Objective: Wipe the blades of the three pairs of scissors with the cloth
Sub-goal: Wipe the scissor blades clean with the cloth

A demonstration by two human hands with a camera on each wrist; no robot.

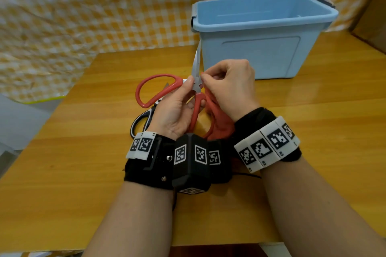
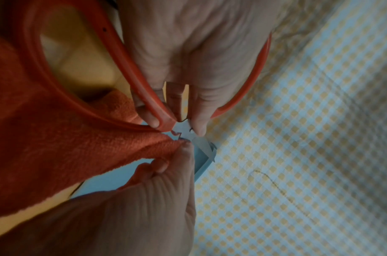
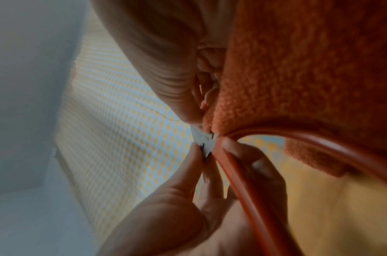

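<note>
The red-handled scissors [image 1: 154,87] are lifted off the table, their shut steel blades [image 1: 196,62] pointing away toward the bin. My left hand [image 1: 193,89] grips them at the pivot, thumb on the metal and fingers curled round one red loop [image 2: 142,97]. My right hand [image 1: 203,76] pinches the orange-red cloth [image 1: 219,119] against the base of the blades. The cloth [image 2: 57,138] hangs down from that pinch over the other loop. A black-and-white-handled pair of scissors [image 1: 142,121] lies on the table under my left hand, partly hidden. I see no third pair.
A light blue plastic bin [image 1: 261,33] stands open at the back right of the wooden table [image 1: 83,152], just beyond the blade tips. A yellow-and-white checked sheet [image 1: 83,16] covers the wall behind and drapes down at the left.
</note>
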